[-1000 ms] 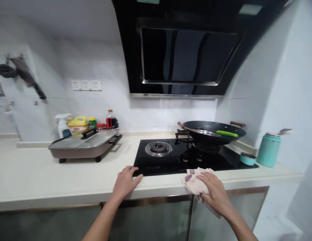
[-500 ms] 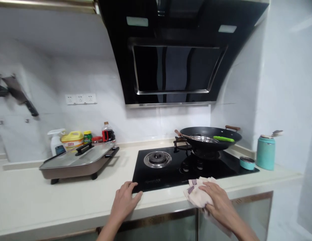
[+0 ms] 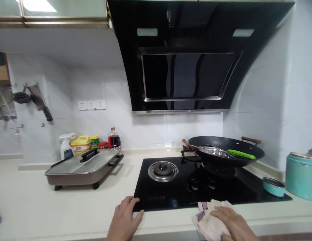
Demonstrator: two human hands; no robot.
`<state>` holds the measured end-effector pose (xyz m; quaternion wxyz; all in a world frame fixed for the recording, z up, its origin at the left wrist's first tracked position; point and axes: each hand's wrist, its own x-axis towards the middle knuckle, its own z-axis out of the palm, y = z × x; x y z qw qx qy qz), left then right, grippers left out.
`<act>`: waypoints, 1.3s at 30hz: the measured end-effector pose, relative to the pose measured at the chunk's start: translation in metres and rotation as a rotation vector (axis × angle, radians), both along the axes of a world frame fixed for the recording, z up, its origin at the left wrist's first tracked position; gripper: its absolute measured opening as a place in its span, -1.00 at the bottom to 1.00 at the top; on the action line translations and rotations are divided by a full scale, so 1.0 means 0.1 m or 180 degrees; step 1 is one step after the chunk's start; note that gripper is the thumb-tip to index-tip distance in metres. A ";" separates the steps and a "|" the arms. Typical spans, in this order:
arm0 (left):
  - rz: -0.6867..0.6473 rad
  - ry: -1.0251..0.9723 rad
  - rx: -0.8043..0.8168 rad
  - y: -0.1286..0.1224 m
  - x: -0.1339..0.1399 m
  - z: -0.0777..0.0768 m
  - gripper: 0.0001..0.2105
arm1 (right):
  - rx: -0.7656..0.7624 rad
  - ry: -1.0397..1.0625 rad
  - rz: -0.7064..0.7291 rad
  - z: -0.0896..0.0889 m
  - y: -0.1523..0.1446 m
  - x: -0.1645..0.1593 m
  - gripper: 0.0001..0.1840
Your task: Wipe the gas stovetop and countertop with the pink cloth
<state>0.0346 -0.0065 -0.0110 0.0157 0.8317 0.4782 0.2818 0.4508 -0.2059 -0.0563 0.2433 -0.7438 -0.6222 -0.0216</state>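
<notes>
Through the head camera I am seeing two bare hands at a kitchen table (image 3: 70, 207). The right hand (image 3: 233, 222) is keeping a loosely closed grip on a pale, crumpled cloth (image 3: 211, 222), which is lying at the front edge of the black hob (image 3: 158, 197) and on the table before it. The left hand (image 3: 124, 221) is resting by the hob's front left corner, fingers parted, its grip holding nothing that I can see. I am judging the cloth work to be under way, not finished; no mark is telling me which parts are done, and a wok (image 3: 228, 140) with a bright green item (image 3: 241, 154) inside is covering the hob's right side. The left burner (image 3: 163, 171) is showing its metal ring. A small teal dish (image 3: 273, 188) is sitting at the hob's right end, near a teal jar (image 3: 299, 177). Well to the left, a lidded electric pan (image 3: 72, 179) is standing before a row of bottles. Pale walls are carrying sockets (image 3: 91, 105) and a hanging cleaver (image 3: 39, 98), while a black range hood (image 3: 186, 36) is sloping overhead
</notes>
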 end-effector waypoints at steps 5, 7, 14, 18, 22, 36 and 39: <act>-0.0024 -0.0016 -0.0035 -0.01 0.01 0.02 -0.66 | -0.0069 0.0697 0.0078 0.31 0.03 0.11 -0.35; -0.0027 -0.0022 -0.0017 -0.01 0.01 0.03 -0.67 | -0.0115 0.0740 0.0010 0.43 0.10 0.07 -0.38; -0.0033 -0.0009 0.0013 -0.05 0.03 0.09 -0.68 | 0.0401 0.0744 -0.0696 0.39 0.25 -0.12 -0.37; -0.0028 0.0008 0.0008 -0.03 0.02 0.07 -0.68 | 0.0763 0.1003 -0.0806 0.39 0.24 -0.03 -0.58; -0.0052 -0.0035 0.0106 0.03 0.01 0.02 -0.69 | 0.1164 0.0543 -0.1143 0.40 0.39 -0.14 -0.55; -0.0132 -0.0192 0.0100 0.00 0.03 0.02 -0.66 | -0.0289 -0.0124 -0.1040 0.45 0.77 -1.07 -0.18; -0.0154 -0.0248 0.0066 0.00 0.02 0.02 -0.62 | -0.0302 -0.0081 -0.0509 0.52 0.97 -1.48 -0.22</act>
